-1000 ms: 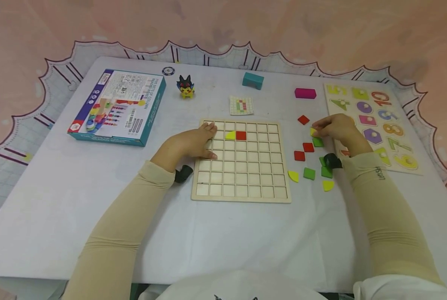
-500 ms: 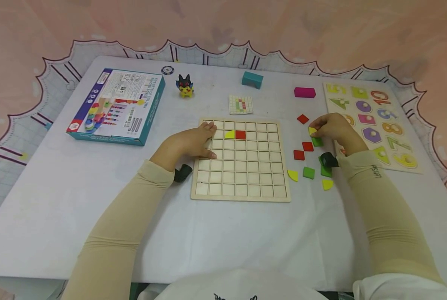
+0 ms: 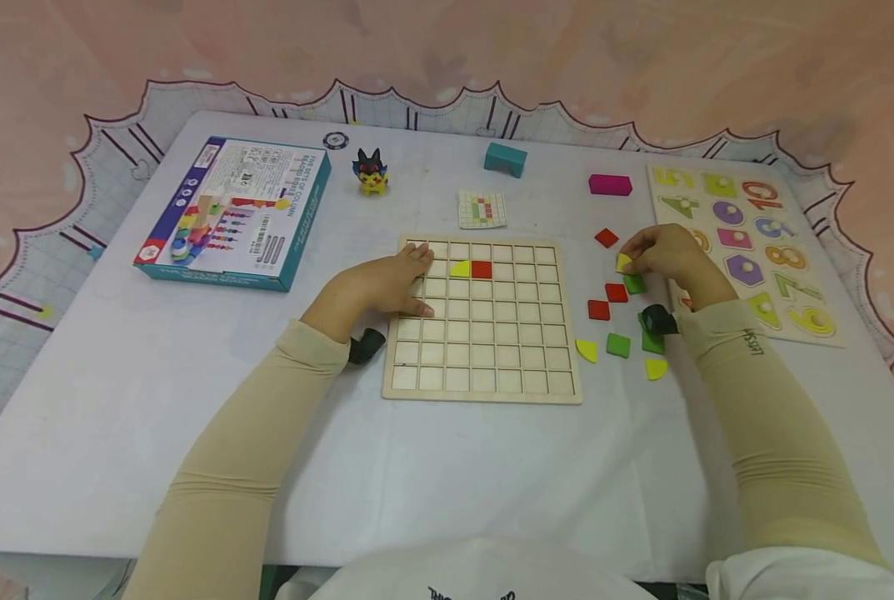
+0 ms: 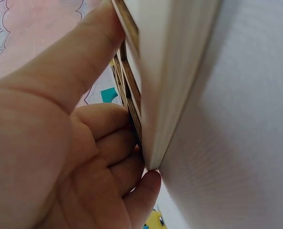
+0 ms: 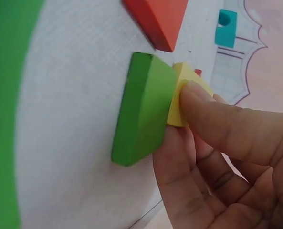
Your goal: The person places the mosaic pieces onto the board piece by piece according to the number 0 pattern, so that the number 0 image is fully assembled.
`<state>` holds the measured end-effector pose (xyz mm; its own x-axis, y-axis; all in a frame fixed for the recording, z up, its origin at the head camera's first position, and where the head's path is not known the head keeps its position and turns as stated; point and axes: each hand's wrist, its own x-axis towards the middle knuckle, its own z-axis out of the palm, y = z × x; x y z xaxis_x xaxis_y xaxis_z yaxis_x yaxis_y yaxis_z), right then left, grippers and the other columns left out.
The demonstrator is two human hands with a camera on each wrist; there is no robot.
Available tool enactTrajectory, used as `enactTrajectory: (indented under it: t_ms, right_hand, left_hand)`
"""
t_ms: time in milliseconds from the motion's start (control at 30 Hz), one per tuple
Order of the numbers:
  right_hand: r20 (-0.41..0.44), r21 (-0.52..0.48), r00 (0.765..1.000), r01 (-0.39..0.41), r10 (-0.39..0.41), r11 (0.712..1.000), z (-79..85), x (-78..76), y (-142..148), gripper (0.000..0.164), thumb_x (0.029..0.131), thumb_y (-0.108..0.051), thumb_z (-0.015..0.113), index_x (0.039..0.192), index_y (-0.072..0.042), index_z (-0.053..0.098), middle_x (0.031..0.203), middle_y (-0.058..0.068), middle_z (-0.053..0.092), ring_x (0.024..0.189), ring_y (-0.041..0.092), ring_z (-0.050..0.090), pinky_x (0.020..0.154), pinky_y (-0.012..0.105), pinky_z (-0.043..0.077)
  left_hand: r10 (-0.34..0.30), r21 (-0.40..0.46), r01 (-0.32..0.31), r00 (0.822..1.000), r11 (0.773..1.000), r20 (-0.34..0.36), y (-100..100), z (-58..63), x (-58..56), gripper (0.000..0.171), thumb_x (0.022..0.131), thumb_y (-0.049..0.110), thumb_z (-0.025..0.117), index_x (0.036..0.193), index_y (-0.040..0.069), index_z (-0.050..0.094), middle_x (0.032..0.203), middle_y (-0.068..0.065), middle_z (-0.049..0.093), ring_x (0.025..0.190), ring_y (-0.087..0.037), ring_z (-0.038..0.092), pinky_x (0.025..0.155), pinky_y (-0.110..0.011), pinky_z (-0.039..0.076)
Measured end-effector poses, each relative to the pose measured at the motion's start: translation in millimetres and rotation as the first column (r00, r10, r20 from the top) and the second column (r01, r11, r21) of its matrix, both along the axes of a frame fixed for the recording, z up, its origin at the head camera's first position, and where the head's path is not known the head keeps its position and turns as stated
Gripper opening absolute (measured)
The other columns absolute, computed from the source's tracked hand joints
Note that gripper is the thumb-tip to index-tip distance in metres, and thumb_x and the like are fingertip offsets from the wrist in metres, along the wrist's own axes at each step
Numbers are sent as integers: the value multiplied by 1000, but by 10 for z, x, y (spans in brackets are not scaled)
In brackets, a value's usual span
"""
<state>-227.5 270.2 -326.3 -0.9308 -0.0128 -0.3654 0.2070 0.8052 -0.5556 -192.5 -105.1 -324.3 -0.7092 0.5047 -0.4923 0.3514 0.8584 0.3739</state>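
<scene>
My left hand (image 3: 382, 287) rests on the left side of a wooden grid board (image 3: 484, 358), its thumb and fingers spread over the edge. In the left wrist view, the thumb and fingertips touch the board (image 4: 162, 95). A yellow quarter-round tile (image 3: 459, 269) and a red square tile (image 3: 481, 270) sit side by side in the board's cells. To the board's right, my right hand (image 3: 675, 257) pinches another yellow tile (image 5: 178, 98) between thumb and fingers. Just beside it lies a green square tile (image 5: 143, 112), with a red tile (image 5: 160, 21) farther off.
Loose red, green and yellow tiles (image 3: 618, 346) lie right of the board. A pattern card (image 3: 481, 210), teal block (image 3: 505, 159), magenta block (image 3: 610, 185) and small figurine (image 3: 372, 175) stand behind. A box (image 3: 237, 217) lies left, a number puzzle (image 3: 754, 250) right.
My right hand has shifted slightly left with the yellow tile between its fingers. My left hand stays in place on the board.
</scene>
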Motion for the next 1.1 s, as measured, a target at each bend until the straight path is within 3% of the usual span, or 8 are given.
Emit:
enactTrajectory:
  t_ms: [233,467,733,900,1100]
  right_hand:
    - [25,-18,999,28,-27,999,45,-3,-9,30,86,-8,62,113,3,57,93,8,53,90,26,47,83,36,41]
    - [11,-54,1000,10,-10,999,131,-60,-124,29,87,-10,59,113,2,58,101,9,59,81,18,59,89,42,45]
    - [-10,-159,999,-39,38,986,143,-128,-411,28,85,-4,60,111,6,60,86,0,58,67,6,59,68,18,52]
    - [-5,-242,998,-57,58,969,138,-144,-603,27,85,-1,60,110,9,59,84,1,58,65,5,59,66,18,54]
    - [20,-247,995,-89,97,965,114,-139,-835,26,84,-5,63,108,6,61,89,3,57,69,8,58,68,18,53]
  left_hand:
    - [1,3,-1,1000,1000,3,3,1,6,91,86,38,61,147,1,4,155,-14,-4,142,-28,-7,116,-41,5]
    - [-4,1,4,1000,1000,8,5,10,-1,91,87,36,62,147,0,4,154,-15,-4,142,-30,-7,116,-43,5]
    - [-3,-7,3,1000,1000,5,0,-1,-12,92,86,39,61,147,1,3,154,-13,-5,142,-29,-7,116,-43,6]
    - [-4,-19,4,1000,1000,0,-1,-8,-19,92,86,39,61,147,1,3,155,-14,-4,142,-28,-7,116,-42,5]
    - [-10,-19,10,1000,1000,-4,2,-29,-31,91,87,39,61,147,1,4,155,-14,-4,142,-29,-7,116,-42,6]
